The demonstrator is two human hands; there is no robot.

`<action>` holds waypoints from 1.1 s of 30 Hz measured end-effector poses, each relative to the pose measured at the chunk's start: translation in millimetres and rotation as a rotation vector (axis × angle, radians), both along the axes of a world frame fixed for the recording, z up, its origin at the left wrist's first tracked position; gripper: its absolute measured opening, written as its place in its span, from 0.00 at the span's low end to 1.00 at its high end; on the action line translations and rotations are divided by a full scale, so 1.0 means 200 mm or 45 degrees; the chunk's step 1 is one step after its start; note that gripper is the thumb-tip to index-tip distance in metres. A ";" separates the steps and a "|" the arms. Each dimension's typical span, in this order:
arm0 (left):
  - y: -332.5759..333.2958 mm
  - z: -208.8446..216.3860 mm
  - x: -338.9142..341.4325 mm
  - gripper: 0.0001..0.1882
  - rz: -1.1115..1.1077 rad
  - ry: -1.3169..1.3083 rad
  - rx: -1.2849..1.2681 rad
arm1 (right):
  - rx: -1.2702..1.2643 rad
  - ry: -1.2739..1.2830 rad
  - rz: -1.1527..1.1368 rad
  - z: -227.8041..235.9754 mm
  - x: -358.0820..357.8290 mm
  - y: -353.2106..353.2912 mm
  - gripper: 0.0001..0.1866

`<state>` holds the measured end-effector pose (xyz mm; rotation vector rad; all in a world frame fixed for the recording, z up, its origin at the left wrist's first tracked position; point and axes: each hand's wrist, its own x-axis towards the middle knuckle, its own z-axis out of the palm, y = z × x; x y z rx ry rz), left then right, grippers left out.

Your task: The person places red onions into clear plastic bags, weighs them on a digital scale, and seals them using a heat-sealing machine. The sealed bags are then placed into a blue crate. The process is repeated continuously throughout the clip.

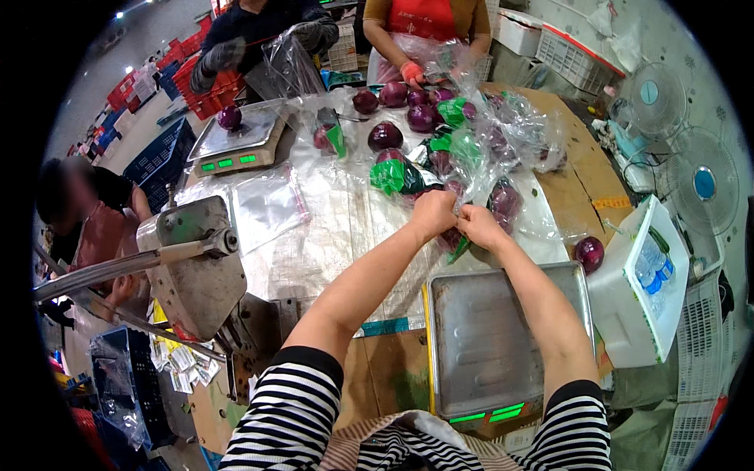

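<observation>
- A scale with a metal tray [479, 337] is set at the lower centre of the frame, partly covered by the right forearm.
- A metal machine with a long lever [192, 279] is seen at the left.
- At the right, bottles [653, 267] are held in a white foam box [609, 330]; a single onion [589, 254] is placed just beside it.
- Near the centre, a clear bag [464, 187] is gripped by the left hand [434, 213] and the right hand [479, 225], close together, fingers closed on its plastic.
- Beyond the hands, purple onions [385, 136], some bagged, are spread over a white sheet [314, 251].
- At the upper left, one onion is carried on a second scale [263, 141].
- At the top, plastic is handled by a grey-gloved person [263, 27]; a red apron [422, 20] is worn by another.
</observation>
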<state>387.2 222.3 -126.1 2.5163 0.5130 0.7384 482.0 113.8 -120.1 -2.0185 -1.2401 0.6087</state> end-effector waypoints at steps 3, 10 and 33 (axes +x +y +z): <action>-0.04 0.01 0.00 0.08 0.016 -0.002 0.067 | -0.046 -0.018 0.005 0.00 0.01 0.00 0.09; -0.01 -0.11 0.01 0.05 0.005 -0.051 0.071 | 0.126 -0.197 -0.124 -0.02 0.08 -0.06 0.09; 0.18 -0.18 0.02 0.11 0.341 -0.099 -0.212 | 0.091 0.204 0.085 0.09 -0.02 -0.13 0.07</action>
